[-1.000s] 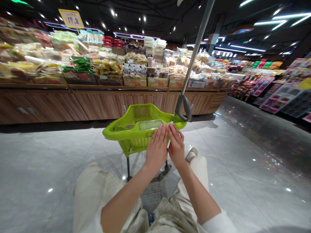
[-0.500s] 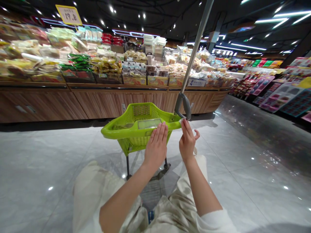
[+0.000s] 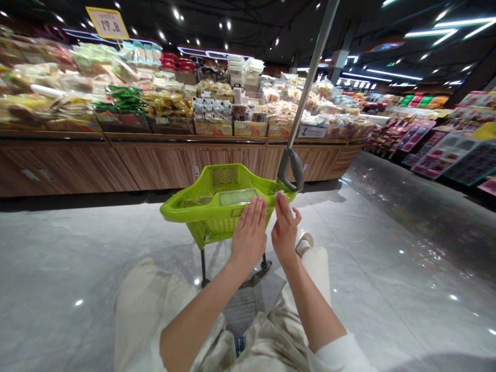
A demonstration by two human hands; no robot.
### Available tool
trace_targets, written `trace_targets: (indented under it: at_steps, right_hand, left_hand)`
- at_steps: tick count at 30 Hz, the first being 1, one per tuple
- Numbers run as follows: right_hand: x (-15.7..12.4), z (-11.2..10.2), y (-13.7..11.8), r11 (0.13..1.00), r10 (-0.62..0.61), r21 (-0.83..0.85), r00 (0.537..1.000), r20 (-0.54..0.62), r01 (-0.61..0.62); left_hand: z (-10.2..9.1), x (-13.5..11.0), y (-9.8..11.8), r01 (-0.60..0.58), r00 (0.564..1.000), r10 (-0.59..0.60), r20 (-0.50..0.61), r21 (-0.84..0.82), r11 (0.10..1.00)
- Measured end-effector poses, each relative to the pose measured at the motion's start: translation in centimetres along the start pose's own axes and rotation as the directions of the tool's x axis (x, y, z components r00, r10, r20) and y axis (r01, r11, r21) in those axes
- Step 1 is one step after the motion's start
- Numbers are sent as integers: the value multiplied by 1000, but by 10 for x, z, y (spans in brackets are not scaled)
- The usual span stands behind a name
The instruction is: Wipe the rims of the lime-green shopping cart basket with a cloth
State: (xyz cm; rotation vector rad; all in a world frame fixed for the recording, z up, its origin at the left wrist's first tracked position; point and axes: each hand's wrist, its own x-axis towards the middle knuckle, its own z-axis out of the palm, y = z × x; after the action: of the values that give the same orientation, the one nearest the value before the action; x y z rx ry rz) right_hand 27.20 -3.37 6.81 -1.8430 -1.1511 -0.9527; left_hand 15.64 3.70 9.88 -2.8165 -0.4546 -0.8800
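Note:
A lime-green plastic shopping basket (image 3: 182, 209) stands on a wheeled frame in front of me, with a pale rectangular panel (image 3: 238, 197) set in its near rim. My left hand (image 3: 251, 232) lies flat against that rim, fingers together, holding nothing. Just right of it, my right hand (image 3: 285, 230) is raised, its fingertips drawn close together at the rim (image 3: 278, 196). Anything small between them is too hidden to tell. A long metal pole (image 3: 310, 88) rises from a grey curved handle (image 3: 290, 168) at the basket's far right corner.
Ahead stands a wood-fronted display counter (image 3: 186, 165) heaped with packaged snacks, under a yellow price sign (image 3: 107, 23). Pink and teal packaged goods (image 3: 445, 155) line the right side. A polished grey tile floor (image 3: 77, 258) surrounds the basket. My pale trousers (image 3: 155, 305) fill the bottom.
My right hand has moved left along the rim, closer to my left hand. My left hand and the basket have barely moved.

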Motion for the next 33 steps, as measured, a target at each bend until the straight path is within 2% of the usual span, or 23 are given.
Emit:
trace_targets:
  at_steps: [3, 8, 13, 14, 18, 19, 24, 26, 29, 31, 33]
  right_hand:
    - [0, -2, 0, 996, -92, -1, 994, 55, 92]
    - [1, -5, 13, 996, 67, -47, 996, -52, -70]
    - [-1, -3, 3, 995, -99, -6, 992, 73, 100]
    - [-1, -2, 4, 996, -91, -7, 994, 65, 92]
    - [-1, 1, 13, 995, 100, -17, 993, -67, -102]
    - [-1, 2, 13, 994, 112, -12, 991, -73, -113]
    - [-1, 0, 7, 994, -107, 24, 992, 69, 106]
    - [-1, -1, 8, 997, -73, -4, 997, 36, 73]
    - [0, 1, 7, 998, 58, -28, 997, -59, -60]
    - [-1, 3, 2, 999, 38, 1, 998, -40, -38]
    - [-2, 3, 0, 998, -52, 32, 998, 24, 51]
  left_hand:
    - [0, 0, -1, -1, 1000, 1, 2, 6, 1000]
    - [0, 0, 0, 0, 1000, 0, 4, 2, 1000]
    - [1, 1, 2, 12, 1000, -12, -12, -1, 1000]
    - [1, 1, 1, 11, 1000, -11, -12, -1, 1000]
    - [0, 0, 0, -7, 1000, 7, -9, 1, 1000]
    - [-1, 0, 0, -9, 1000, 9, -10, 1, 1000]
    - [-1, -1, 0, 2, 1000, -2, -2, 0, 1000]
    - [0, -1, 0, 3, 1000, -3, 5, 3, 1000]
    - [0, 0, 0, 2, 1000, -2, 5, 2, 1000]
    - [1, 0, 0, -1, 1000, 1, -3, -2, 1000]
    - [1, -1, 0, 2, 1000, -2, -9, -1, 1000]
